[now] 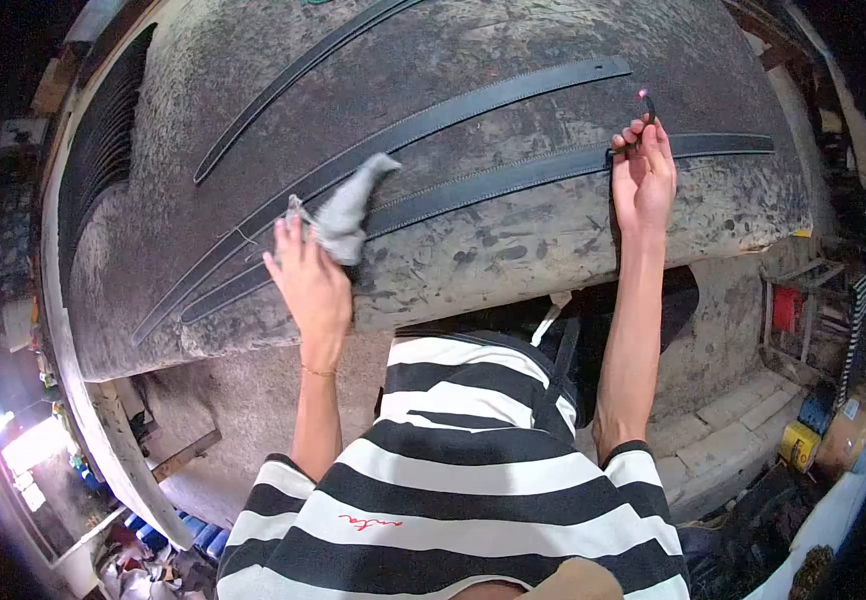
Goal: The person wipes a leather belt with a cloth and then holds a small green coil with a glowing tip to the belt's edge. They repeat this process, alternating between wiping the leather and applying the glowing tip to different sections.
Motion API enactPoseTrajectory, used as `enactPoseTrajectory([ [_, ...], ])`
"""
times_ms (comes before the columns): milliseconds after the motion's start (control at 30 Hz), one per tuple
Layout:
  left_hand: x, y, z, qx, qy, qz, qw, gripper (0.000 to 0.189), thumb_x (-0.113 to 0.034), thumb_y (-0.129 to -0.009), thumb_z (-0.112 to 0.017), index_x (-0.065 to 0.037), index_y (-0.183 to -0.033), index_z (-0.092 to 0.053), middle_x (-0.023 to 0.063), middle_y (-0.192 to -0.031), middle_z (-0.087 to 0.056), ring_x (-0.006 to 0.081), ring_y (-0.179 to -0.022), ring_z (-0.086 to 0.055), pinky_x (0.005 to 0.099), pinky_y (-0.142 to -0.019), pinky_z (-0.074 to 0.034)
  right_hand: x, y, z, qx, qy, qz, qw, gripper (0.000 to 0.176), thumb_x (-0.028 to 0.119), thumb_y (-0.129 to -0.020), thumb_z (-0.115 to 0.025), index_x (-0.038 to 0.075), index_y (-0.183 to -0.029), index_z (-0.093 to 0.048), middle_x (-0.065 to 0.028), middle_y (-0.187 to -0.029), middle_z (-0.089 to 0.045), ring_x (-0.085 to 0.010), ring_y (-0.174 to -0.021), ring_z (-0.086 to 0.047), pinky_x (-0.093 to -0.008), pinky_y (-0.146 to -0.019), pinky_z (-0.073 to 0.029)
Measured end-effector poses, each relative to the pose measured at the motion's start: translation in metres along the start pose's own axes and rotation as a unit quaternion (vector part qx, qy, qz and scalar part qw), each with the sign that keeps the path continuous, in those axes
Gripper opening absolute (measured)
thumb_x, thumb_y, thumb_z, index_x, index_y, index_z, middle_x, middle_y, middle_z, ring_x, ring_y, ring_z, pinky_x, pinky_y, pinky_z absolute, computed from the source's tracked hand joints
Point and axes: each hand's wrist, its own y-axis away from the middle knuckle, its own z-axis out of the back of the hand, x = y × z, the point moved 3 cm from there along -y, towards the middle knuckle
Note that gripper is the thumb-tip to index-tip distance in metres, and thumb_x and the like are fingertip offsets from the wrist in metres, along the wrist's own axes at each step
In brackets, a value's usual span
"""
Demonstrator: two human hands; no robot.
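Observation:
My left hand has its fingers on a crumpled grey cloth, which lies over the nearest black leather strap and is a little blurred. In my right hand is a thin, dark, bent tool whose tip glows pinkish. The fingers are curled around it just above the same strap, hiding part of it. A second black strap, with light stitching along its edges and a small hole near its end, lies farther up the table. Beyond it rests a third strap.
The worn, stained table has a rounded front edge. Many dark straps lie side by side at its left end. On the right are a wooden stool-like frame, a yellow container and a cardboard box.

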Motion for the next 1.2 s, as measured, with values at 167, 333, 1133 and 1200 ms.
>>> enactPoseTrajectory([
  [167,-0.043,-0.013,0.020,-0.095,0.327,-0.063,0.938,0.039,0.005,-0.084,-0.057,0.002,-0.123,-0.057,0.0208,-0.131,-0.056,0.0363,-0.122,-0.055,0.0410,-0.100,-0.046,0.038,0.032,-0.019,0.013,0.228,0.004,0.973,0.023,0.009,-0.096,-0.061,0.001,-0.117,-0.055,-0.0124,-0.101,-0.068,-0.0148,-0.084,-0.061,-0.0281,-0.075,-0.049],
  [333,-0.134,-0.031,0.014,0.021,0.241,-0.344,0.907,0.041,-0.011,-0.089,-0.062,-0.010,-0.130,-0.059,0.0124,-0.143,-0.050,0.0330,-0.132,-0.046,0.0454,-0.108,-0.037,0.101,0.070,-0.003,0.013,0.456,0.089,0.885,0.028,0.004,-0.092,-0.065,-0.003,-0.118,-0.057,-0.0137,-0.106,-0.070,-0.0154,-0.093,-0.066,-0.0272,-0.084,-0.052],
  [1133,-0.144,-0.032,0.000,-0.004,0.227,-0.325,0.918,0.035,-0.018,-0.087,-0.065,-0.007,-0.121,-0.063,0.0160,-0.132,-0.054,0.0341,-0.126,-0.048,0.0476,-0.107,-0.036,0.122,0.131,0.049,0.010,0.755,0.264,0.601,0.017,-0.008,-0.084,-0.066,-0.002,-0.100,-0.070,-0.0137,-0.094,-0.072,-0.0200,-0.084,-0.069,-0.0300,-0.074,-0.054],
  [1200,-0.143,-0.034,-0.002,-0.007,0.228,-0.318,0.920,0.035,-0.019,-0.087,-0.065,-0.006,-0.119,-0.063,0.0157,-0.132,-0.054,0.0336,-0.127,-0.048,0.0476,-0.108,-0.035,0.123,0.124,0.055,-0.056,0.697,0.191,0.689,0.015,-0.004,-0.089,-0.065,-0.003,-0.103,-0.070,-0.0111,-0.095,-0.072,-0.0164,-0.081,-0.068,-0.0274,-0.076,-0.053],
])
